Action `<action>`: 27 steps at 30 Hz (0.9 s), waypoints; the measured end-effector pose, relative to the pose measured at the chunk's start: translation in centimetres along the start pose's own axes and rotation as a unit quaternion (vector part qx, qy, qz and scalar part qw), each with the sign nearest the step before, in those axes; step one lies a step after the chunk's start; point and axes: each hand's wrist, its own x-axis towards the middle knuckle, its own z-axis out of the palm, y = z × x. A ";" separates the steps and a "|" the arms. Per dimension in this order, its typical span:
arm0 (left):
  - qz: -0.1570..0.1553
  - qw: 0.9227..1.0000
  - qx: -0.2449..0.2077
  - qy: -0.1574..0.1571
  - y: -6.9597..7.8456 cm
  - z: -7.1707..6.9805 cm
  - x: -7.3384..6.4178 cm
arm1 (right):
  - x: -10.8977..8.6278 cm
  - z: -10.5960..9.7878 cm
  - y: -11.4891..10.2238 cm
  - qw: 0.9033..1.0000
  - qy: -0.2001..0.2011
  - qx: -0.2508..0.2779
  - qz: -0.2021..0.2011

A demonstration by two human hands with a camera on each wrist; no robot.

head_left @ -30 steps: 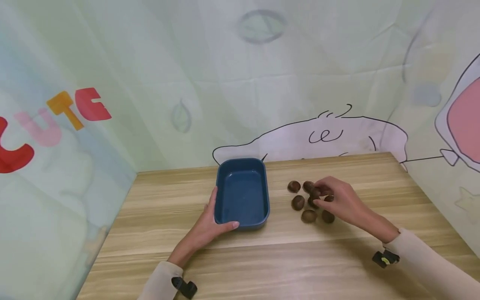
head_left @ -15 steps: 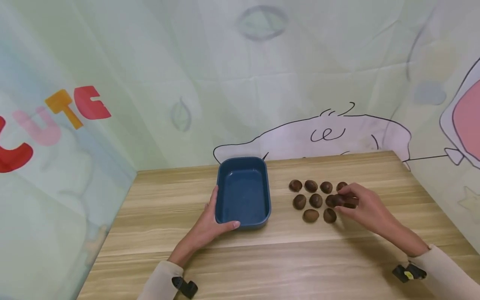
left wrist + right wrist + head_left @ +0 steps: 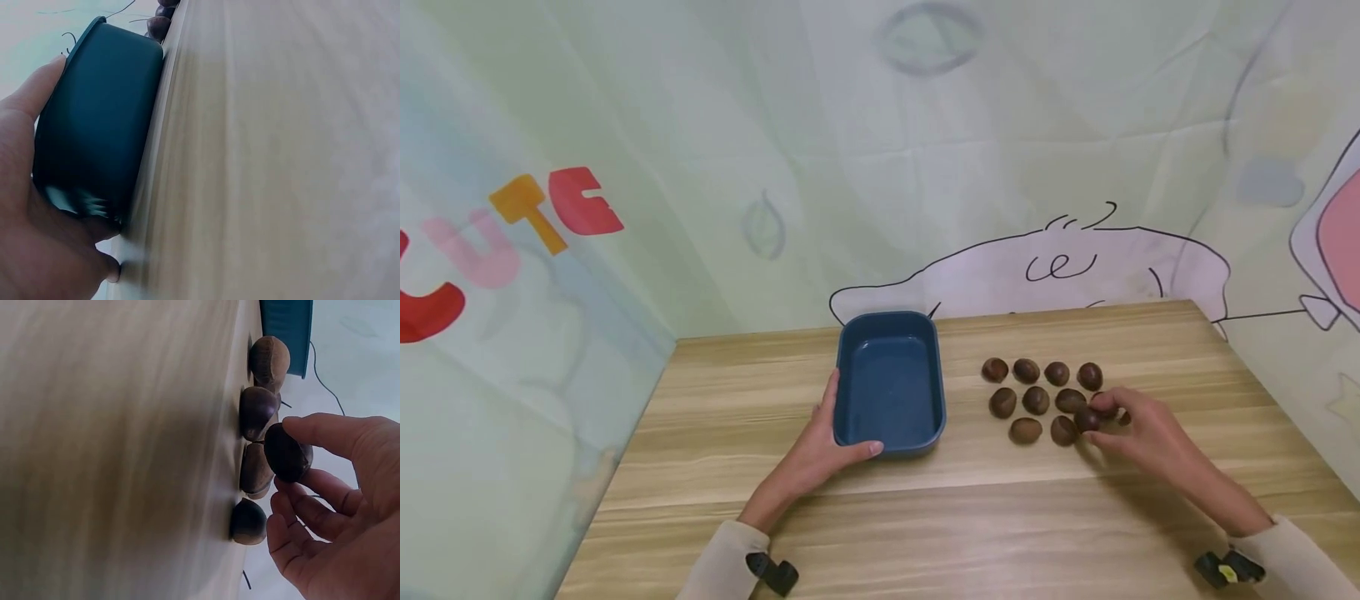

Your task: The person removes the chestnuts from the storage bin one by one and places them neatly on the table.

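A blue rectangular dish stands on the wooden table. My left hand grips its near left corner, the thumb along the front rim and the fingers against the left side; the left wrist view shows the dish wall beside the thumb. Right of the dish, several brown chestnuts lie in loose rows. My right hand pinches one dark chestnut between thumb and fingertips, just over the right end of the front row. Beneath and behind that hand, other chestnuts are partly hidden.
The wooden table meets a printed cloth backdrop at its back edge. More cloth hangs along both sides. A small black camera is strapped at the left wrist, another black camera at the right.
My right hand has moved rightward from the middle of the chestnuts and slightly nearer, uncovering more of them in rows; it now pinches a chestnut by the front row. My left hand stays on the dish.
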 end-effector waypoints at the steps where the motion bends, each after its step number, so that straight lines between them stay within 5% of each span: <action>1: -0.001 1.000 0.000 0.000 0.0 0.0 0.0 | -0.1 0.0 0.1 1.000 -0.003 0.000 0.001; 20: -0.009 1.000 0.011 -0.001 0.0 0.1 -0.1 | -0.7 -0.1 1.2 0.998 -0.017 -0.057 -0.031; 27: 0.032 0.999 -0.021 0.011 -0.6 -0.3 0.5 | -0.1 -0.5 1.1 0.999 0.003 -0.023 -0.021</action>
